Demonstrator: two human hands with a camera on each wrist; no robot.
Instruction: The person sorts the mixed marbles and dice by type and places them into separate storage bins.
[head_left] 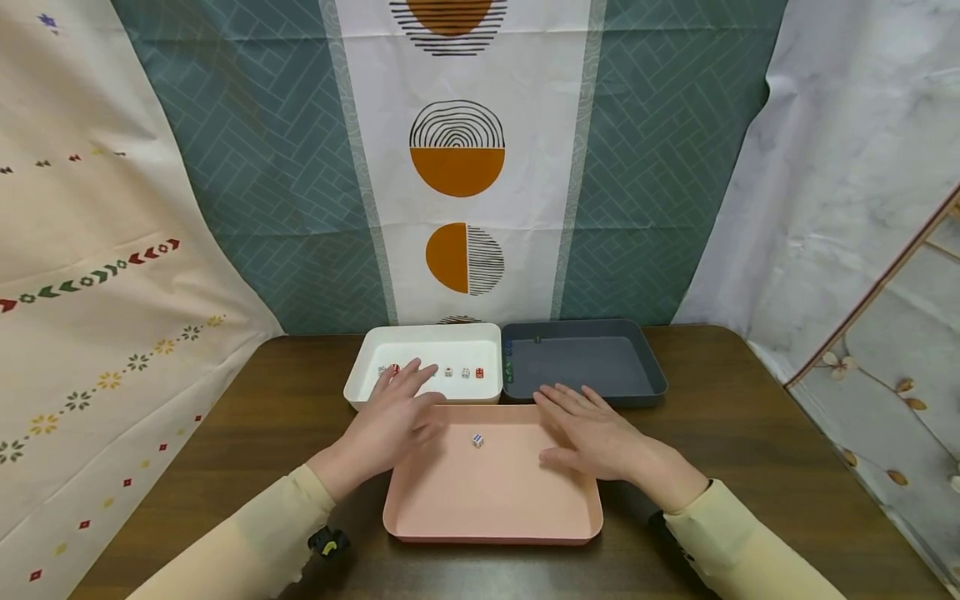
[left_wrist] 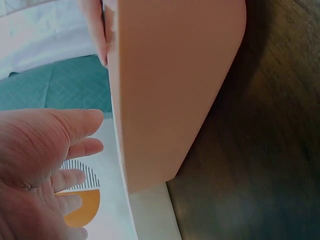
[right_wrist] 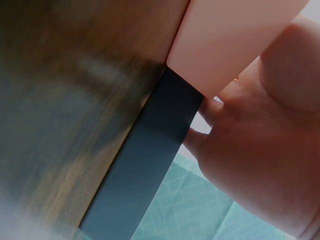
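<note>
In the head view a white die with blue markings (head_left: 477,441) lies in the pink tray (head_left: 495,500), toward its back. My left hand (head_left: 393,421) hovers over the pink tray's back left corner, its fingertips above the white tray (head_left: 363,367). Nothing shows between its loosely bent fingers. Over the pink tray's back right corner is my right hand (head_left: 600,433), fingers extended toward the front rim of the dark grey tray (head_left: 585,367). It holds nothing that I can see. From below, the left wrist view shows my left hand's spread fingers beside the pink tray's wall (left_wrist: 170,95).
Red and white dice, among them a red die (head_left: 479,373), form a row in the white tray, partly hidden by my left hand. Along the dark tray's left wall lie green dice (head_left: 509,372) and blue dice (head_left: 508,346). All trays stand on a brown wooden table (head_left: 720,467).
</note>
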